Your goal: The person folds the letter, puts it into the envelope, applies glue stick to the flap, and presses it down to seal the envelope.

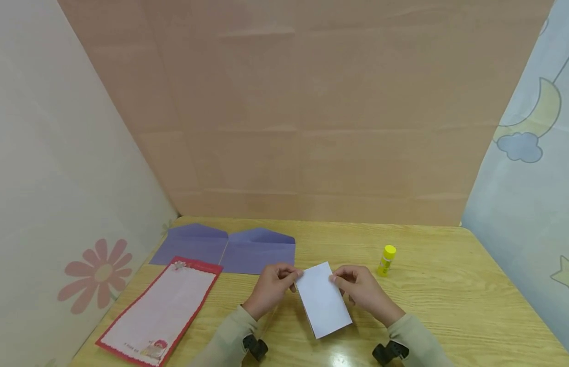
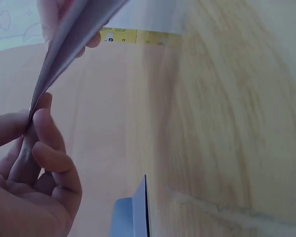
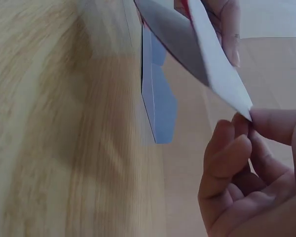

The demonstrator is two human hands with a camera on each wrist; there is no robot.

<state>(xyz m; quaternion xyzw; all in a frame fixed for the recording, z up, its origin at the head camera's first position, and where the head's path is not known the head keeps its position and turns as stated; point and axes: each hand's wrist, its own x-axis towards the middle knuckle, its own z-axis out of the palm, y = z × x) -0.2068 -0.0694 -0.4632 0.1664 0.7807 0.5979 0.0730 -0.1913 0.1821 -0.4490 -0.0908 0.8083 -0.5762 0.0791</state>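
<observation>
Pink petals make up the flower (image 1: 102, 272) printed on the pale left wall (image 1: 59, 127). Beside it, on the near left of the wooden table (image 1: 463, 290), lies a red-bordered sheet (image 1: 160, 311), slanted, with a small printed figure at its near end. Farther back on the left, two purple envelopes (image 1: 192, 250) lie side by side, their pointed flaps toward the far side, where brown paper (image 1: 312, 112) covers the back wall.

Near the middle, the left hand (image 1: 273, 288) pinches the far left part of a folded white paper (image 1: 323, 300) between thumb and fingers. The paper is held up over the table, tilted; the right wrist view shows its two layers parted, with a little red along one edge. The right hand (image 1: 364, 289) pinches its right edge near the far end, the other fingers curled loosely beneath.

To the right and farther back, a yellow tube (image 1: 387, 261) stands upright, well apart from the paper. The far right wall carries a yellow moon (image 1: 548, 107) and a blue cloud (image 1: 520, 147), with a star (image 1: 568, 275) nearer.
</observation>
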